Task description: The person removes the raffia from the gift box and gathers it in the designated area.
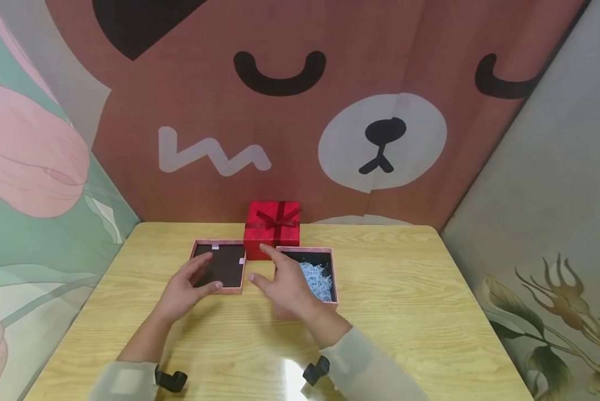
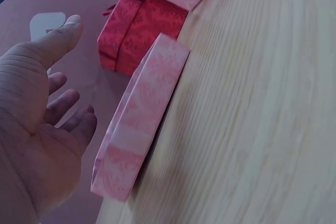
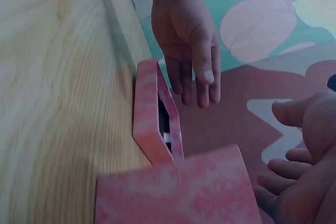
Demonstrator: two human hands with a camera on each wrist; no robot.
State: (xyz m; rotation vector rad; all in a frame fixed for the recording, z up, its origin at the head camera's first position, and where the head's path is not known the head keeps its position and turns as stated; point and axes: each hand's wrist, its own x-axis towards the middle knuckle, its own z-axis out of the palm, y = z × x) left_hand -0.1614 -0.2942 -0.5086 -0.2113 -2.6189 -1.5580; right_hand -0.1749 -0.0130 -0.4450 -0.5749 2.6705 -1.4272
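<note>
Pale wood-grained tabletop [image 1: 400, 312] bearing, from left to right: a shallow square pink-patterned tray [image 1: 232, 275]; a red ribbon-tied box [image 1: 264, 214], farthest; a deeper open pink-patterned box [image 1: 335, 281].

I have my left forearm [image 1: 146, 337] and right forearm [image 1: 333, 327] reaching forward, angled inward. My left grip [image 1: 181, 289] is relaxed, its thumb [image 2: 59, 40] held away from loosely bent fingers [image 2: 64, 103]. My right grip [image 1: 291, 281] is likewise relaxed, thumb spread leftward, palm turned inward, well clear of the left.
</note>
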